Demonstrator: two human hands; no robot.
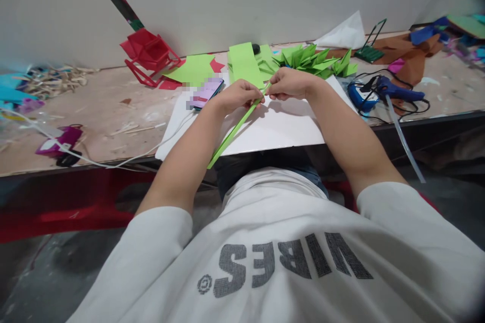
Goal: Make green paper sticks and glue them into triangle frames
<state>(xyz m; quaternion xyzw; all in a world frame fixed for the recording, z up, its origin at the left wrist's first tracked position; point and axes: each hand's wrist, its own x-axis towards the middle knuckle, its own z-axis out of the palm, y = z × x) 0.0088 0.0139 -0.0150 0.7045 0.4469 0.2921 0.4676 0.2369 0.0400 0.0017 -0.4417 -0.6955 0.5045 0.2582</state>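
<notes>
A long, narrow green paper strip (237, 128) slants across the white board (286, 128), its lower end hanging past the front edge. My left hand (242, 95) pinches the strip near its upper end. Close beside it, my right hand (287, 84) has thumb and forefinger closed on the tip of the same strip. The fingertips of both hands nearly meet. Behind them lie green paper sheets (242, 63) and a pile of folded green paper pieces (306, 58). A phone (207, 92) rests on the board, left of my left hand.
A red paper chair model (149, 55) stands at the back left. On the right lie a blue glue gun (397, 90) with a glue stick jutting over the edge, and a coiled cable. A white cable (113, 165) crosses the left side. Wood scraps (60, 81) sit far left.
</notes>
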